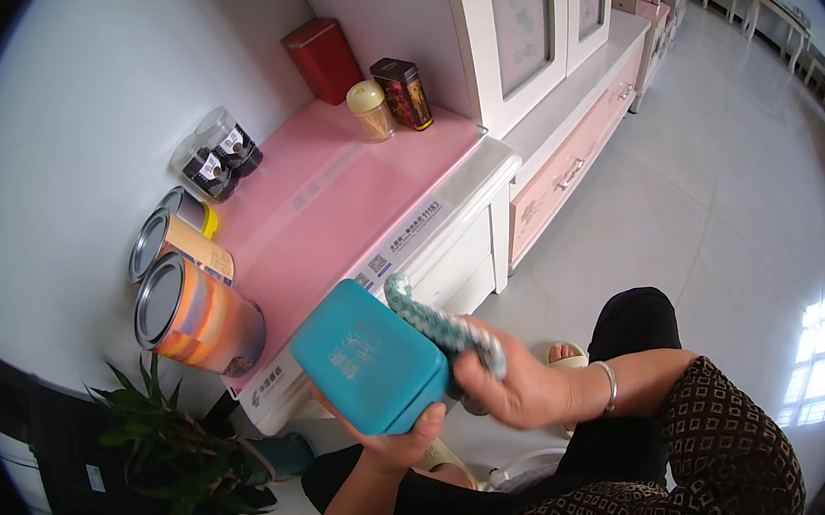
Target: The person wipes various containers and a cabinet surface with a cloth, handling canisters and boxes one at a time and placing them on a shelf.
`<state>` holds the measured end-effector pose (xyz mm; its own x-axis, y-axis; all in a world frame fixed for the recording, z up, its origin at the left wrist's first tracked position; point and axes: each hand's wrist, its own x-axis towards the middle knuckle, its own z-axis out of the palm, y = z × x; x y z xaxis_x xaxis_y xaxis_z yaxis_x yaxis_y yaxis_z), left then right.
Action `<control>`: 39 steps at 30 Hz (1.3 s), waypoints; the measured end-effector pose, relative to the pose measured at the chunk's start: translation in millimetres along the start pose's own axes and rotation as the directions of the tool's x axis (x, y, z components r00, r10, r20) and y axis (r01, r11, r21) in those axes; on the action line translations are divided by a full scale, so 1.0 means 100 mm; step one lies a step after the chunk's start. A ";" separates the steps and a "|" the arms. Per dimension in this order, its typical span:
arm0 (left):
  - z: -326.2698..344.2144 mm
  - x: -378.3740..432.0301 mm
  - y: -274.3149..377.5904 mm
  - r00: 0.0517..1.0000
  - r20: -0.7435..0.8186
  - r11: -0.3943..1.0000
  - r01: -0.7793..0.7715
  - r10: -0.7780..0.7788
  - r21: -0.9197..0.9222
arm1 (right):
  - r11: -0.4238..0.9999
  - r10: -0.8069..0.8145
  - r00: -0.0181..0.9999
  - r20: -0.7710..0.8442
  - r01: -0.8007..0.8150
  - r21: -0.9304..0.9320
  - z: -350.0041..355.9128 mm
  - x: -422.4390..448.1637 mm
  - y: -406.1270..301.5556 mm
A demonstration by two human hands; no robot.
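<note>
A teal box with a lid and faint gold writing (370,356) rests in my left hand (401,439), whose thumb lies along its lower side. My right hand (521,389) grips a green-and-white textured cloth (446,325), slightly blurred, at the box's right side. Both are in front of a white cabinet with a pink top (324,206). Part of my left hand's fingers is hidden beneath the box.
Round tins (200,314), two clear jars with dark contents (220,153), a red tin (322,59), a toothpick jar (370,111) and a dark patterned tin (403,92) stand on the pink top. A leafy plant (168,441) is at the lower left.
</note>
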<state>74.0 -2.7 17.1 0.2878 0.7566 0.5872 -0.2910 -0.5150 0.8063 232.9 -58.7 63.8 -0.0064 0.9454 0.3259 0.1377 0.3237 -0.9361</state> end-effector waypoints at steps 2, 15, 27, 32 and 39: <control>0.01 -0.01 0.01 0.995 0.072 0.997 0.070 -0.068 -0.021 | 0.970 -0.225 0.973 -0.050 0.219 -0.103 0.08 -0.03 -0.01; 0.03 0.06 0.12 0.827 0.409 0.760 0.536 -0.385 -0.368 | 0.916 -0.172 0.979 -0.107 0.199 0.348 -0.16 0.15 0.01; 0.10 0.10 0.28 0.905 0.276 0.894 0.387 -0.322 -0.225 | 0.954 -0.175 0.943 -0.282 0.234 0.191 -0.15 0.17 -0.08; 0.27 -0.03 0.26 0.979 -0.007 0.979 0.202 -0.202 -0.002 | 0.947 -0.304 0.908 -0.286 0.256 -0.195 -0.13 0.20 0.01; 0.21 0.07 0.15 0.993 0.053 0.992 0.106 -0.110 0.066 | 0.891 -0.394 0.892 -0.221 0.311 -0.332 -0.03 0.16 -0.01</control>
<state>90.5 -13.8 35.2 0.3657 0.7863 0.4979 -0.1983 -0.4569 0.8671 235.8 -44.2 70.6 0.1585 0.7078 0.6884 0.4496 0.5690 -0.6886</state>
